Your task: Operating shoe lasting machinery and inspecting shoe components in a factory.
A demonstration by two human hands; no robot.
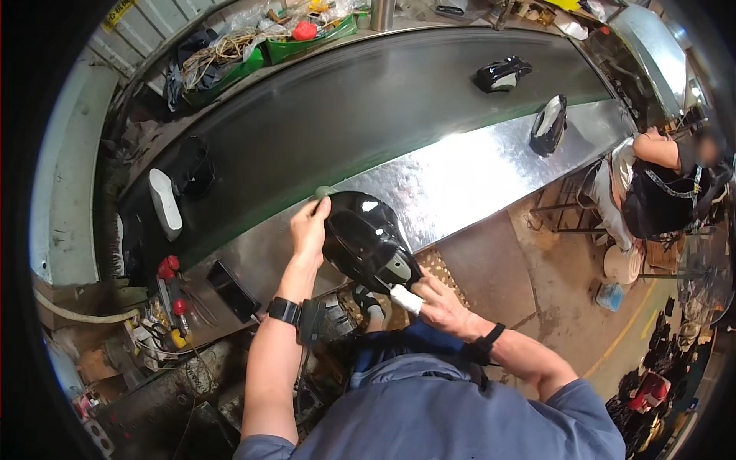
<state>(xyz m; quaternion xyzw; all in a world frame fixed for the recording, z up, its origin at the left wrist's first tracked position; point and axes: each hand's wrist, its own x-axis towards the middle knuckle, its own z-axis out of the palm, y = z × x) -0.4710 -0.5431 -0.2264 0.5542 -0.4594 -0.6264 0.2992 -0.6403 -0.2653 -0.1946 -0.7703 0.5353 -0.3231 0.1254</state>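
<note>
While the left hand (309,232) and right hand (447,310) hold the glossy black shell (366,238) by opposite ends, fingers partly closed, over the bench's (445,180) near edge, inspection seems underway. Turning it next likely needs both grips steady.

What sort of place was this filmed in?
Probably a factory or workshop line: there's what looks like a conveyor belt, several glossy black parts and a red power tool.

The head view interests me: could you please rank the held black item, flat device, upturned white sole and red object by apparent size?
1. Held black item
2. Upturned white sole and flat device: too alike to rank
3. Red object
</note>
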